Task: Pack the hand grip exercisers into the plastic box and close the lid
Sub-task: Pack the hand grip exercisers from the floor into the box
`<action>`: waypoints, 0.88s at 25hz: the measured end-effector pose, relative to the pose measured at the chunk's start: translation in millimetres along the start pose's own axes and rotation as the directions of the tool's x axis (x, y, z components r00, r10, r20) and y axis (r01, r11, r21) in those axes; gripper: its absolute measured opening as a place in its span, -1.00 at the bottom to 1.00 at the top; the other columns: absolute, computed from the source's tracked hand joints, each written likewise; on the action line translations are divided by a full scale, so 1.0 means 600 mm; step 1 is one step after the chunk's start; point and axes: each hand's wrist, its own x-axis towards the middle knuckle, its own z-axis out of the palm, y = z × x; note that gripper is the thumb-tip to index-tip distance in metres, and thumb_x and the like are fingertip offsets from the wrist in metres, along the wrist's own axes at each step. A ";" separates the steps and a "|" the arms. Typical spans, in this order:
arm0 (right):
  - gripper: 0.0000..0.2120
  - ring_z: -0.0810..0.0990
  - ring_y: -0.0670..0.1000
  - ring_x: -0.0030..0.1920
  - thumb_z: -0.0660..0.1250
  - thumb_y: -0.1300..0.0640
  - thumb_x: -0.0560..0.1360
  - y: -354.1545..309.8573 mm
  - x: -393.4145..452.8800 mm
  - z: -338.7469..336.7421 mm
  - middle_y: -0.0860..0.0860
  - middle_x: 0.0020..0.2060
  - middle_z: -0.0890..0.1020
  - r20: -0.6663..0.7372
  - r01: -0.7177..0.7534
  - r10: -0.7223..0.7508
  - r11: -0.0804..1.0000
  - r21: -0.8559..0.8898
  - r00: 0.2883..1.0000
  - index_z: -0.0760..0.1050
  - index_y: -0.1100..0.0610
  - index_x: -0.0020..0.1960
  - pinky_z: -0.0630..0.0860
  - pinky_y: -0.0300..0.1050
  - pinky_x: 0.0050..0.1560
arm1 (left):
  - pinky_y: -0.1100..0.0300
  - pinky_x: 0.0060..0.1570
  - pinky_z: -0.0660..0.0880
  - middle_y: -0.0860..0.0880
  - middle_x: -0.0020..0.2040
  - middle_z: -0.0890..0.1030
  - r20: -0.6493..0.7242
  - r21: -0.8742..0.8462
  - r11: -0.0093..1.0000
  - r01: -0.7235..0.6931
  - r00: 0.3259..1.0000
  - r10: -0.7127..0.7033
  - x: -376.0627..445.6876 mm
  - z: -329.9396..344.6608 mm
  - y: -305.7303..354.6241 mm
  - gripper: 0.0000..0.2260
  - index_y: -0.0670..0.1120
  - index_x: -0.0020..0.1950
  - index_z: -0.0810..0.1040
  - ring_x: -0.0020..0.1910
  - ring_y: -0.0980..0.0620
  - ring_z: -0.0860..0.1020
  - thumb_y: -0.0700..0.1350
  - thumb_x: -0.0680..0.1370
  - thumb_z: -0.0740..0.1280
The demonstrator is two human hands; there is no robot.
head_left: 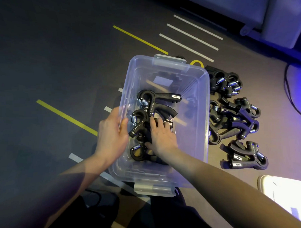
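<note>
A clear plastic box (203, 115) with grey end latches stands open on the floor. Inside it lie three black hand grip exercisers with steel springs; the farthest exerciser (157, 98) lies uncovered. My right hand (162, 136) reaches down into the box, fingers spread flat on the middle exerciser (139, 122). My left hand (111, 134) grips the box's left wall, thumb over the rim and inside. Several more exercisers (238, 117) lie piled on the floor right of the box.
A white lid-like panel (283, 191) lies at the lower right. A yellow ring (197, 63) peeks out behind the box. Yellow and white tape lines cross the dark floor. A dark cable (288, 94) curves at the far right, under pale furniture.
</note>
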 end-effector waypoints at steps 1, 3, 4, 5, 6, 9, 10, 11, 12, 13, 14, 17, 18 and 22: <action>-0.12 0.22 0.22 0.37 0.45 0.04 0.39 0.005 0.004 0.000 0.10 0.38 0.21 -0.009 0.015 -0.015 1.000 -0.002 1.000 -0.04 0.09 0.51 0.40 0.17 0.21 | 0.09 -0.43 0.09 0.07 -0.51 0.29 0.001 0.004 1.000 -0.006 1.000 0.006 0.001 0.000 0.000 -0.90 -0.21 0.02 0.48 -0.51 0.07 0.30 -0.28 0.52 0.24; -0.15 0.23 0.22 0.35 0.43 0.13 0.39 0.018 0.012 -0.007 0.09 0.36 0.24 -0.008 0.056 -0.056 0.998 0.008 0.998 -0.01 0.05 0.51 0.37 0.19 0.26 | 0.22 -0.48 0.14 0.07 -0.51 0.28 -0.004 0.000 1.000 -0.012 1.000 0.012 0.000 0.000 0.000 -0.91 -0.21 0.00 0.48 -0.51 0.07 0.30 -0.29 0.51 0.25; -0.17 0.24 0.22 0.33 0.43 0.16 0.40 0.026 0.015 -0.012 0.08 0.35 0.25 -0.010 0.077 -0.077 0.997 0.013 0.997 0.00 0.04 0.51 0.34 0.18 0.27 | 0.26 -0.48 0.16 0.07 -0.51 0.28 -0.006 -0.002 1.000 -0.015 1.000 0.015 -0.001 -0.001 0.000 -0.92 -0.22 -0.01 0.47 -0.52 0.07 0.29 -0.29 0.51 0.25; -0.18 0.25 0.21 0.32 0.42 0.18 0.40 0.034 0.018 -0.016 0.06 0.35 0.25 -0.017 0.093 -0.092 0.996 0.015 0.996 0.02 0.03 0.51 0.32 0.17 0.27 | 0.26 -0.48 0.18 0.06 -0.52 0.27 -0.006 -0.001 1.000 -0.021 1.000 0.021 -0.002 -0.001 0.000 -0.94 -0.22 -0.02 0.47 -0.52 0.07 0.29 -0.29 0.52 0.25; -0.18 0.25 0.19 0.32 0.42 0.20 0.40 0.042 0.021 -0.020 0.04 0.35 0.26 -0.027 0.104 -0.103 0.994 0.014 0.994 0.03 0.03 0.50 0.31 0.17 0.27 | 0.26 -0.49 0.19 0.05 -0.52 0.27 -0.003 0.002 1.000 -0.024 1.000 0.024 -0.003 -0.001 0.000 -0.95 -0.22 -0.03 0.46 -0.52 0.06 0.29 -0.29 0.52 0.25; -0.18 0.22 0.19 0.39 0.43 0.25 0.39 0.052 0.032 -0.021 0.03 0.35 0.26 -0.044 0.112 -0.110 0.993 0.045 0.993 0.05 0.06 0.49 0.27 0.21 0.33 | 0.24 -0.49 0.19 0.03 -0.52 0.28 0.002 0.011 0.999 -0.033 0.999 0.033 -0.003 -0.001 0.000 -0.96 -0.20 -0.05 0.45 -0.52 0.05 0.30 -0.29 0.52 0.25; -0.19 0.19 0.19 0.42 0.43 0.26 0.39 0.054 0.035 -0.019 0.04 0.36 0.26 -0.038 0.105 -0.102 0.992 0.064 0.994 0.06 0.07 0.49 0.26 0.21 0.34 | 0.19 -0.50 0.18 0.03 -0.52 0.28 0.004 0.013 0.999 -0.034 0.999 0.034 -0.002 -0.001 0.000 -0.96 -0.20 -0.05 0.45 -0.52 0.05 0.30 -0.29 0.51 0.25; -0.21 0.17 0.19 0.45 0.43 0.24 0.40 0.055 0.039 -0.017 0.05 0.37 0.26 -0.032 0.097 -0.095 0.992 0.083 0.995 0.07 0.07 0.49 0.26 0.20 0.35 | 0.12 -0.49 0.14 0.04 -0.52 0.28 0.005 0.013 0.999 -0.036 0.999 0.036 -0.002 -0.001 0.000 -0.95 -0.20 -0.04 0.46 -0.52 0.05 0.30 -0.29 0.51 0.25; -0.22 0.16 0.18 0.46 0.43 0.21 0.41 0.057 0.042 -0.016 0.05 0.37 0.27 -0.031 0.091 -0.088 0.991 0.100 0.996 0.08 0.06 0.49 0.25 0.18 0.36 | 0.09 -0.46 0.11 0.04 -0.52 0.28 0.005 0.015 0.999 -0.037 0.999 0.037 -0.002 0.000 -0.001 -0.93 -0.21 -0.03 0.47 -0.52 0.06 0.30 -0.29 0.51 0.25; -0.23 0.16 0.17 0.46 0.43 0.18 0.42 0.058 0.045 -0.016 0.06 0.38 0.28 -0.034 0.087 -0.084 0.990 0.110 0.996 0.09 0.05 0.49 0.24 0.17 0.37 | 0.09 -0.46 0.11 0.05 -0.52 0.29 0.004 0.015 0.999 -0.036 0.999 0.036 -0.002 0.000 -0.001 -0.93 -0.21 -0.02 0.47 -0.51 0.06 0.30 -0.29 0.51 0.25; -0.24 0.15 0.17 0.47 0.43 0.14 0.43 0.058 0.047 -0.015 0.06 0.39 0.28 -0.037 0.082 -0.079 0.990 0.113 0.996 0.09 0.04 0.50 0.22 0.16 0.39 | 0.12 -0.48 0.14 0.05 -0.52 0.29 0.002 0.013 0.999 -0.031 1.000 0.031 -0.003 -0.001 -0.001 -0.94 -0.20 -0.02 0.46 -0.51 0.06 0.30 -0.28 0.52 0.25; -0.26 0.07 0.17 0.50 0.40 0.07 0.46 0.056 0.048 -0.015 0.05 0.45 0.24 -0.049 0.046 -0.039 0.990 0.133 0.998 0.08 0.00 0.51 0.13 0.12 0.44 | 0.17 -0.47 0.25 0.02 -0.52 0.29 -0.004 0.014 0.999 -0.038 0.999 0.038 -0.006 -0.001 0.000 -0.90 -0.09 -0.11 0.39 -0.52 0.02 0.30 -0.28 0.53 0.24; -0.27 0.06 0.16 0.51 0.39 0.05 0.47 0.055 0.047 -0.016 0.04 0.46 0.22 -0.051 0.029 -0.023 0.992 0.122 0.998 0.07 -0.03 0.52 0.12 0.11 0.44 | 0.16 -0.48 0.26 0.01 -0.52 0.29 -0.005 0.016 0.999 -0.043 0.999 0.043 -0.006 -0.001 0.000 -0.88 -0.06 -0.12 0.38 -0.52 0.01 0.30 -0.28 0.53 0.24; -0.26 0.02 0.15 0.51 0.36 -0.02 0.49 0.055 0.042 -0.021 -0.02 0.50 0.15 -0.027 -0.010 0.011 0.998 0.059 1.000 0.01 -0.10 0.52 0.09 0.23 0.40 | 0.10 -0.46 0.29 -0.04 -0.50 0.34 0.001 0.030 0.999 -0.028 1.000 0.028 -0.004 -0.001 0.000 -0.93 -0.17 -0.02 0.47 -0.49 -0.03 0.36 -0.28 0.53 0.25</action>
